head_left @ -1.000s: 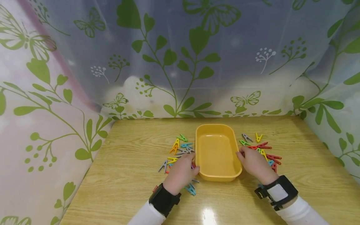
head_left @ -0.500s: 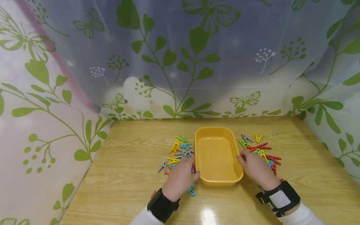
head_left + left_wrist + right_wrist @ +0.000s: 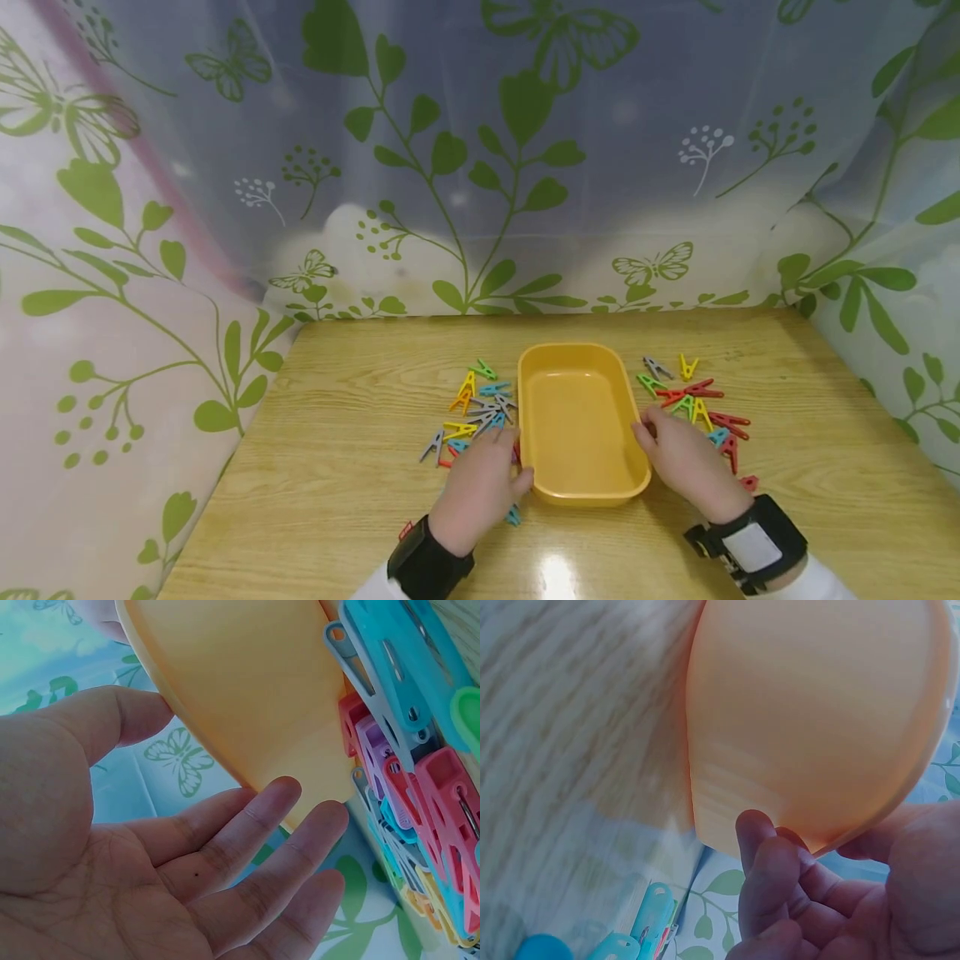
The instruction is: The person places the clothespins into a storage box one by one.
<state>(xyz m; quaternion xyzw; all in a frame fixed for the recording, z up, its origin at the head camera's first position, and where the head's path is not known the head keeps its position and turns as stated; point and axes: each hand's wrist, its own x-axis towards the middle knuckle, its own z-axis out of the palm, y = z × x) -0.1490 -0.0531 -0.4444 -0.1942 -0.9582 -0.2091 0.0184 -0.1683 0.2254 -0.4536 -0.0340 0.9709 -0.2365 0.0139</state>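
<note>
A scatter of small coloured clothes pegs (image 3: 474, 408) lies on the wooden table (image 3: 337, 475) to the left of the yellow plastic tray (image 3: 577, 492), some of them partly under the left hand (image 3: 480, 487). That hand rests against the tray's left wall near its front corner: the thumb sits on the rim, and the left wrist view shows the fingers (image 3: 255, 847) nearly straight, laid under the flared edge rather than curled round it (pink, blue and purple pegs crowd just beside them). The tray stands flat at the middle of the table, long side running away from the person, with nothing inside it. The right hand (image 3: 686, 462) meets the tray's right wall, thumb on the rim; in the right wrist view its fingers (image 3: 769, 877) are bent under the rim, pinching the edge against the thumb. Right of that hand lies a second scatter of pegs (image 3: 701, 408) in red, green, yellow, grey and blue. A leaf-and-butterfly printed curtain (image 3: 480, 167) hangs behind and to both sides.
</note>
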